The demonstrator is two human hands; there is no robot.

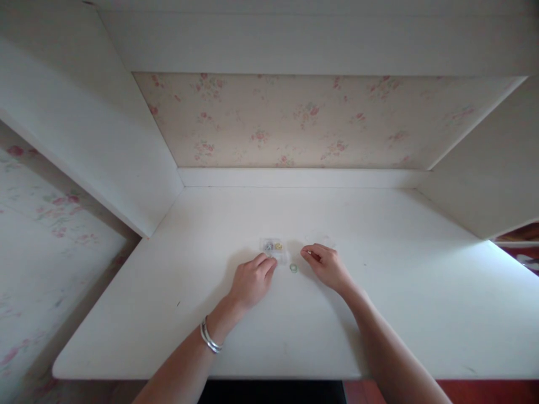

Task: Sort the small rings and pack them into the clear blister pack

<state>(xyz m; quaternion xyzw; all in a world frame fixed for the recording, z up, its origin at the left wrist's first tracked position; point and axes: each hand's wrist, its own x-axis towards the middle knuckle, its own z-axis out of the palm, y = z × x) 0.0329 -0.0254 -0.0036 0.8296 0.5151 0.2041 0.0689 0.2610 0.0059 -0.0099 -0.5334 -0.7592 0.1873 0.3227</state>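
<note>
A small clear plastic box lies on the white desk, with a grey piece and a yellow piece inside. My left hand rests on the desk with curled fingers touching the box's near edge. A silver bangle sits on that wrist. A small pale green ring lies on the desk between my hands. My right hand rests just right of the ring with its fingers pinched together; whether it holds anything I cannot make out. A faint clear lid or bag lies behind it.
The desk sits in a white alcove with side panels left and right and floral wallpaper behind. A low white ledge runs along the back. The desk's front edge is near me; red floor shows below right.
</note>
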